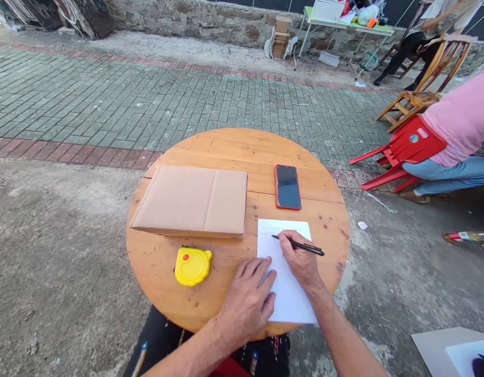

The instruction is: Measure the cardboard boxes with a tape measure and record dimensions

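1. Bare left forearm (202, 343) crosses the near edge of the round, honey-coloured wooden table (234, 146). Its left hand (249, 296) lies palm down, fingers slightly spread, gripping nothing, partly over the left side of a white rectangular paper sheet (291, 301).
2. Right hand (302, 264) is closed around a slim black pen (313, 248), tip aimed at the short second line of writing. Can't tell if it's actually touching. Sheet sits toward the table's near right edge, bottom end right at the rim.
3. Step in hand looks like writing near the top of the page, imo. The words are too small to read. Next move seems to call for a steady pen tip and light left-hand pressure so thin paper doesn't skid.
4. Textures: matte brown cardboard box (194, 201), flat and creased across the top, by the left edge. Chunky yellow plastic tape measure (192, 267) with a red button, nearer the near left edge. Glossy black phone in a red case (288, 187), toward the right edge.
5. Tabletop's smooth-looking, with dark knots and plank seams.
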